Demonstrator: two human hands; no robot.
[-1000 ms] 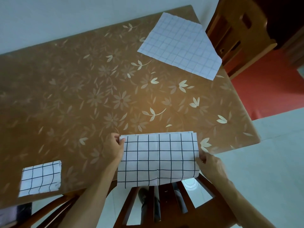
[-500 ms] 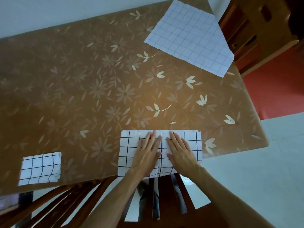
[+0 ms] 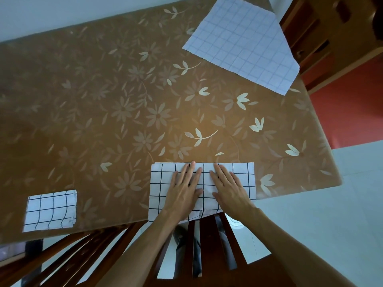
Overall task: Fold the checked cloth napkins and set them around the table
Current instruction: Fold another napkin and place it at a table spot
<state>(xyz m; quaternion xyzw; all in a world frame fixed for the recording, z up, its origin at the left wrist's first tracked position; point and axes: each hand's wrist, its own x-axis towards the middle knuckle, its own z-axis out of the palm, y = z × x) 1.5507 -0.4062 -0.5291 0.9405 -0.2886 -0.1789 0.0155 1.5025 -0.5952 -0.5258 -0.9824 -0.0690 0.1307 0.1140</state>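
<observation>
Here, pressing flat with left hand and right hand, fingers straight, gripping nothing, on folded checked napkin overhanging tabletop's near edge; smaller folded napkin near left, unfolded napkin overhanging far right corner.

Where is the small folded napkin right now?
In the head view, the small folded napkin lies at the lower left, on the table's near edge, apart from and left of the larger napkin being pressed flat.

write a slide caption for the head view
The left hand and right hand press a folded checked napkin flat at the table's near edge.
</observation>
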